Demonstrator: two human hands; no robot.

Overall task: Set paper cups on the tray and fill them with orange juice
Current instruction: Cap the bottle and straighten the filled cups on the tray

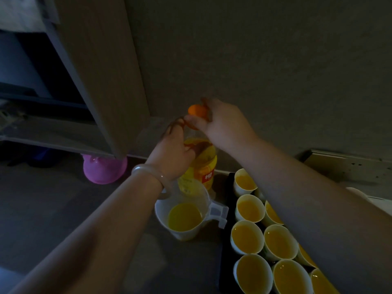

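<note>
An orange juice bottle [204, 166] stands upright on the counter by the wall. My left hand [176, 145] grips its shoulder below the neck. My right hand [220, 122] pinches the orange cap [196, 110] at the bottle's top. A clear measuring jug [186, 217] with juice in it stands just in front of the bottle. Several white paper cups [250, 207] filled with juice sit on a dark tray [226, 240] at the lower right, partly hidden by my right forearm.
A purple plastic funnel-like thing [104, 169] lies on the counter under a cabinet [101, 81] at the left. The wall runs behind the bottle. A pale box or panel [347, 164] sits at the far right.
</note>
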